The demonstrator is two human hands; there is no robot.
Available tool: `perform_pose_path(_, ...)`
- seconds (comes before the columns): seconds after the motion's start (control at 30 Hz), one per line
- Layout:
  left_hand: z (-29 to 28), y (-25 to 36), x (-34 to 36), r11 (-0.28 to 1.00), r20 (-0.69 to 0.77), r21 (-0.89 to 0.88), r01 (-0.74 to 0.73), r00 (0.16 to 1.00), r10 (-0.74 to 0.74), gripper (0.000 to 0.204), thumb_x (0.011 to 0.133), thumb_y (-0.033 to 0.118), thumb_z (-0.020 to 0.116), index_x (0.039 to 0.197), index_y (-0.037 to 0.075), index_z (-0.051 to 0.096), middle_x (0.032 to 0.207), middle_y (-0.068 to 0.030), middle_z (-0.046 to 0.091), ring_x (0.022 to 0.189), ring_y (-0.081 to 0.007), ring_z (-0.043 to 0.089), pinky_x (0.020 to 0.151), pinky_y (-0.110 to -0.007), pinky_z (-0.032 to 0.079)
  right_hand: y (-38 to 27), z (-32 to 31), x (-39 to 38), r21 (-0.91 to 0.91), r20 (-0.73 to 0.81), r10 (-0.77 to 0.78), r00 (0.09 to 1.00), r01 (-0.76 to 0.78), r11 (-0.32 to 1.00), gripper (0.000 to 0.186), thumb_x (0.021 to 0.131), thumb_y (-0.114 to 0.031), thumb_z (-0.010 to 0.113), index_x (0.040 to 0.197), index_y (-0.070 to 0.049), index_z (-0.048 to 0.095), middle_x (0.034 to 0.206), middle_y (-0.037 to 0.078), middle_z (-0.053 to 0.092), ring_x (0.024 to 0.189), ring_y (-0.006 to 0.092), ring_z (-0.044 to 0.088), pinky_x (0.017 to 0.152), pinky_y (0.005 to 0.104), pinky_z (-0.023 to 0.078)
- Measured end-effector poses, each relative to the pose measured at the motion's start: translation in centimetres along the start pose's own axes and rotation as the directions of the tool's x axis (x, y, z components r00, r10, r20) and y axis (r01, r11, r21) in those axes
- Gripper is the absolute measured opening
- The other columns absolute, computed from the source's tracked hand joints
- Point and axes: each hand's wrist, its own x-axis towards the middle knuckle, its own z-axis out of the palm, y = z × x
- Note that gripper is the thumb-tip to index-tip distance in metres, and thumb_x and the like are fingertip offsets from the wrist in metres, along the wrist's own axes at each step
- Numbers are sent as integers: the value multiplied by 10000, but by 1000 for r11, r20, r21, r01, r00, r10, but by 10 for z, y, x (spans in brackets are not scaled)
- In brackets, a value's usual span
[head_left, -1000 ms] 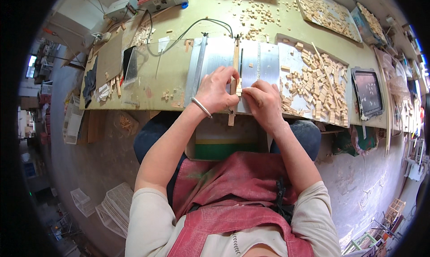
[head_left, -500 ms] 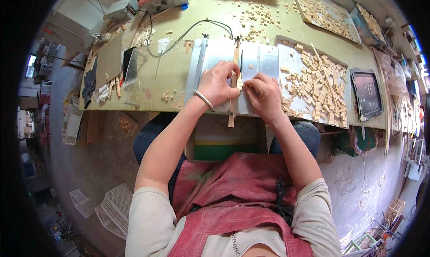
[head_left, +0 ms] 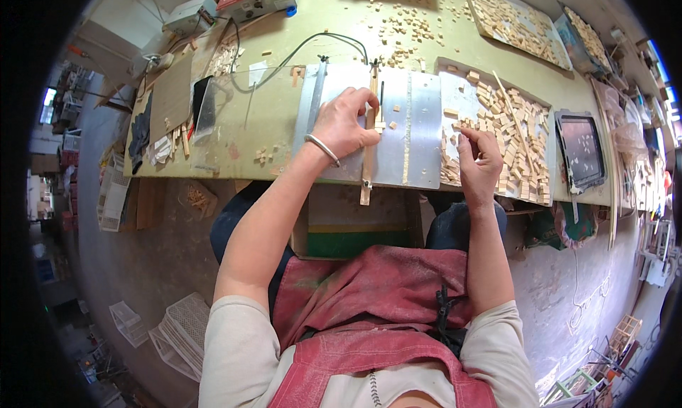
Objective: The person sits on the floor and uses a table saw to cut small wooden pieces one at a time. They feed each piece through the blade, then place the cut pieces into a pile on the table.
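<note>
My left hand [head_left: 346, 125] is on the grey metal plate [head_left: 426, 134], its thumb and fingers closed over the long wooden strip [head_left: 367, 168] fixed along it. A small wooden block [head_left: 380, 126] sits at these fingertips, beside a narrow dark slot [head_left: 382, 93]. My right hand [head_left: 481, 163] is over the near left part of a tray [head_left: 455, 81] of small wooden blocks. Thumb and forefinger are drawn together there in a pinch; whether a block is between them is hidden. Loose small pieces lie on the plate near the slot.
A long thin stick [head_left: 513, 113] lies across the blocks in the tray. Another tray of blocks [head_left: 483, 28] stands at the far right, with a dark-framed tray [head_left: 582, 148] nearer. A black cable [head_left: 284, 61] curves over the bench. A clear panel [head_left: 245, 116] lies left of the plate.
My right hand has moved right, from the wooden strip to the block tray. The left hand stays at the strip. Small loose pieces now show on the plate where the right hand was.
</note>
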Motion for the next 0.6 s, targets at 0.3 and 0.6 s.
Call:
perform_pose_path(0.3,0,-7,12,1000,5,22,-3,1000,3,440,702,202,827,1120,144,699,955,-59,586,853,-230,619,803,-360,547,8,5,1,19,-32,0,999,0,1000,115,984,-14,738,1087,9,782,879,24,602,724,101,517,652,259,430)
perform_pose_path(0.6,-4,-1,16,994,47,105,-6,999,1,468,714,280,824,1139,145,681,1029,-108,636,983,-321,661,917,-449,535,9,9,2,88,-83,36,996,-29,996,109,978,-17,739,1073,12,784,866,38,622,743,115,550,671,276,457)
